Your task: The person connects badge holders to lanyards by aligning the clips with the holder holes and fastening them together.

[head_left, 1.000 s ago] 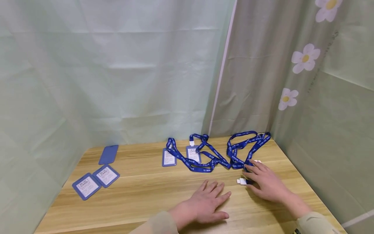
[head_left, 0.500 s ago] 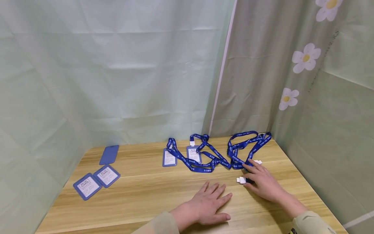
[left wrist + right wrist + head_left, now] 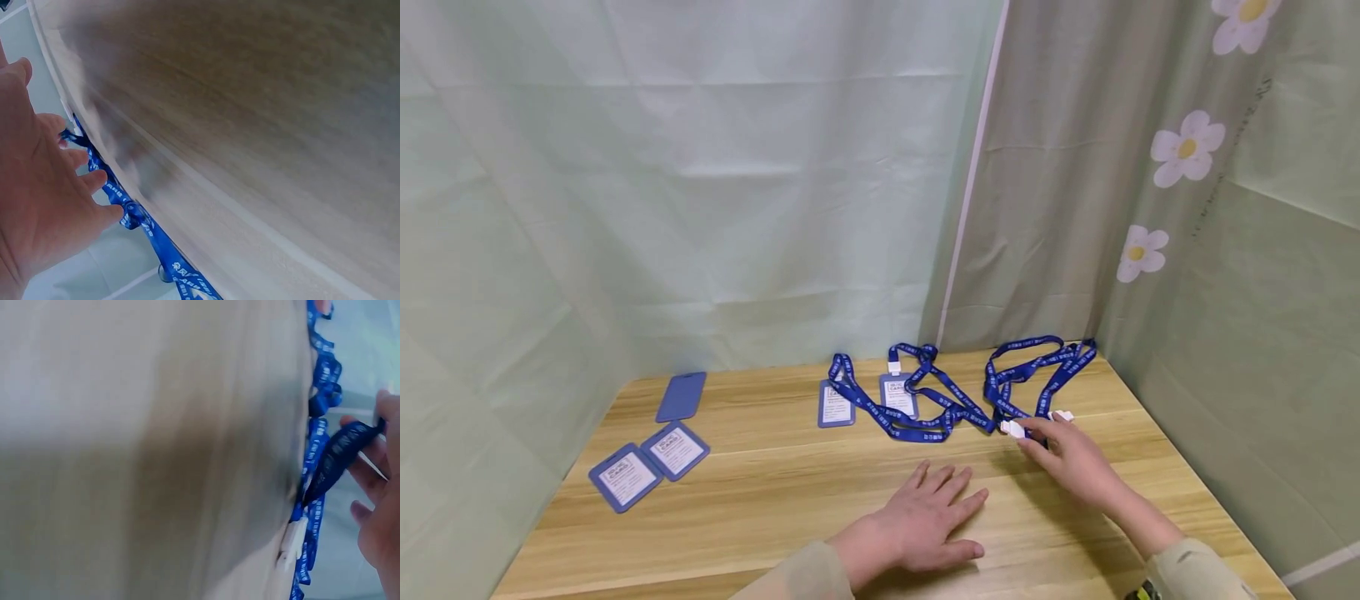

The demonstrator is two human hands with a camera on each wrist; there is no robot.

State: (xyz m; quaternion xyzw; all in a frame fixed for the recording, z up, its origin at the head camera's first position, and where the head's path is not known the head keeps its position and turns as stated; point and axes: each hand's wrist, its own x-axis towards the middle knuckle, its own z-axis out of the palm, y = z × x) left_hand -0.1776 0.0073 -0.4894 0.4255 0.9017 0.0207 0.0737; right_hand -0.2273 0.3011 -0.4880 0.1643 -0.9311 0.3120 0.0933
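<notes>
My right hand [image 3: 1075,467] pinches a blue printed lanyard by its white clip end [image 3: 1012,428], raised a little over the table. In the right wrist view the held strap [image 3: 340,456] runs slantwise from the fingertips down to the other straps. Another white clip [image 3: 1062,416] lies just behind that hand, at the edge of the looped blue lanyards [image 3: 1000,392]. My left hand [image 3: 925,521] is spread flat, palm down, low over the front middle of the table, holding nothing. The left wrist view shows its fingers [image 3: 94,181] spread, with blue straps beyond.
Two blue badge holders with cards, one at the left [image 3: 837,404] and one beside it [image 3: 897,394], lie by tangled lanyards at the back middle. At the left are two carded holders [image 3: 626,478] [image 3: 675,451] and a face-down blue one [image 3: 681,397]. Curtains [image 3: 775,208] border the table.
My right hand has taken the white clip end from the table and moved it up and back, towards the lanyard pile. The left hand has barely moved.
</notes>
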